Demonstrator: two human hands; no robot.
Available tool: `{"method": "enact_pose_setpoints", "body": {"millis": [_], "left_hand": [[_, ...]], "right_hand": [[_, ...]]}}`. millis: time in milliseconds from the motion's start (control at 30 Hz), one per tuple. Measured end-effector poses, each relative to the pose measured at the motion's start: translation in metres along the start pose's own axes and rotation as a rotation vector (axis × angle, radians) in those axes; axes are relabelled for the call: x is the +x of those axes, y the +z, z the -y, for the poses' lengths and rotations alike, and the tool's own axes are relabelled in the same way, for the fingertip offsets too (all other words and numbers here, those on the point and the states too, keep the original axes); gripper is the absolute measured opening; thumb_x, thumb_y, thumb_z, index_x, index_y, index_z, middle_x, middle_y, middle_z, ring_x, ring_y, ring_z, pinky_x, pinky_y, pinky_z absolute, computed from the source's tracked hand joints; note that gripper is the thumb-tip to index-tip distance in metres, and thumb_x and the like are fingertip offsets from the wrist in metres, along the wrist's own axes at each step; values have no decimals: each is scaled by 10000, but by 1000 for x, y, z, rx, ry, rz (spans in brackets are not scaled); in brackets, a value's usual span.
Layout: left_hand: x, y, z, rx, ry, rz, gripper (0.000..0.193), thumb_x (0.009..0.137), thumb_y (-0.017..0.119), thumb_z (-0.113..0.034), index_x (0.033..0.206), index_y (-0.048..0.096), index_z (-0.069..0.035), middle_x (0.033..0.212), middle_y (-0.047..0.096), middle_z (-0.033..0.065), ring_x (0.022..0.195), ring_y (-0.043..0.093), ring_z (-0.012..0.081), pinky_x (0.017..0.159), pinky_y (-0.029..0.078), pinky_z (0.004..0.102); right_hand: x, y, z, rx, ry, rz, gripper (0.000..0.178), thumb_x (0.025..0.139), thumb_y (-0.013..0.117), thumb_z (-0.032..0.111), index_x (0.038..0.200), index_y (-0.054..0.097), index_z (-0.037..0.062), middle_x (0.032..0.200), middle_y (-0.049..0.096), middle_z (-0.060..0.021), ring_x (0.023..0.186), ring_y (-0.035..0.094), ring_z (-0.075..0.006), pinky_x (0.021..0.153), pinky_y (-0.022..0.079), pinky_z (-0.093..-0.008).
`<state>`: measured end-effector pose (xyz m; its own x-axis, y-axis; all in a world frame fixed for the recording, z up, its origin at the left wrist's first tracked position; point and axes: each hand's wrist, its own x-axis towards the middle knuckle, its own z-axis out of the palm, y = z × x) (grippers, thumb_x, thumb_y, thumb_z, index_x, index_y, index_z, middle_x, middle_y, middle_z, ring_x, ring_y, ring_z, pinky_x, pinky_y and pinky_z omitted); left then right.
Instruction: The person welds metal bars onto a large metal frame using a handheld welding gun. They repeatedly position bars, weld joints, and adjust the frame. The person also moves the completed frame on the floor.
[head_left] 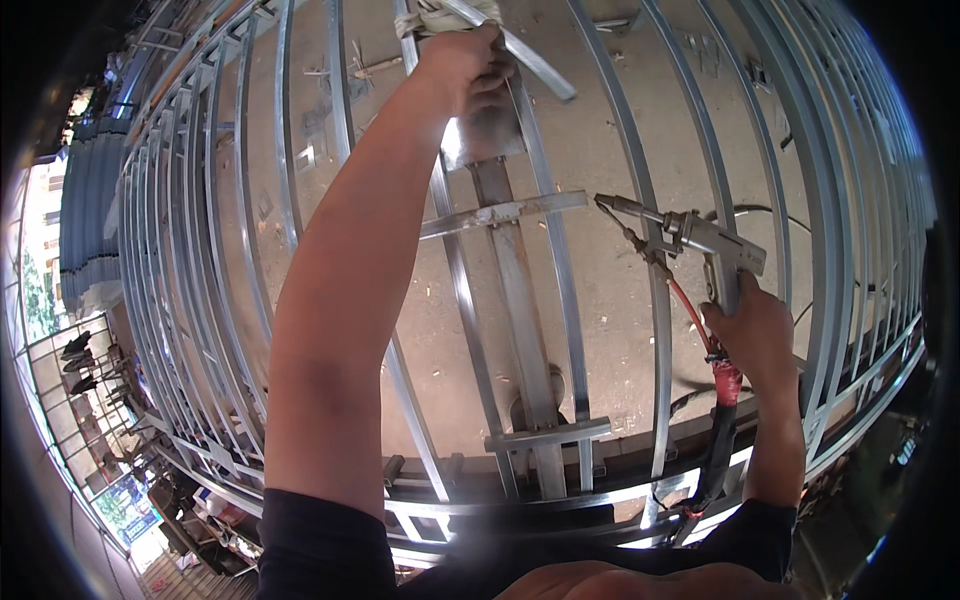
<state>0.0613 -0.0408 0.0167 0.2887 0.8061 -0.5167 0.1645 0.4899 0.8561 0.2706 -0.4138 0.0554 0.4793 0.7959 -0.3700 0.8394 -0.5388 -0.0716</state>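
I am wearing a dark, nearly black short-sleeved top, its sleeves ending above my elbows, so both forearms are showing bare. My left hand (468,62) is going without a glove, and so is my right hand (757,335). No watch, ring or band is showing on either wrist. A fold of the dark cloth is lying across my lap.

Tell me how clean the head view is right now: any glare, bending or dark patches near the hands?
Head view: strong glare washes out the frame's lower rail; straight bars bow toward the rim from the fisheye; the corners are black. The left hand on a bar and the right hand holding the torch are evenly lit and fairly sharp; the left edge is overexposed.
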Motion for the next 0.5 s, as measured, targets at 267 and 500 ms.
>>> {"method": "enact_pose_setpoints", "body": {"millis": [267, 500], "left_hand": [[71, -59, -18, 1476, 1700, -622, 298, 892, 634, -203, 1180, 656, -128, 1244, 637, 127, 1117, 651, 378, 930, 527, 524], [69, -52, -61, 1880, 956, -114, 359, 907, 672, -271, 1233, 623, -130, 1346, 584, 127, 1105, 657, 336, 958, 534, 464]], "right_hand": [[-2, -4, 19, -4, 101, 56, 487, 819, 765, 321, 1158, 601, 13, 817, 722, -209, 802, 728, -404, 737, 573, -494], [-7, 21, 3, 42, 50, -142, 416, 774, 812, 237, 1049, 583, 24, 861, 679, -218, 827, 688, -432, 735, 546, -524]]}}
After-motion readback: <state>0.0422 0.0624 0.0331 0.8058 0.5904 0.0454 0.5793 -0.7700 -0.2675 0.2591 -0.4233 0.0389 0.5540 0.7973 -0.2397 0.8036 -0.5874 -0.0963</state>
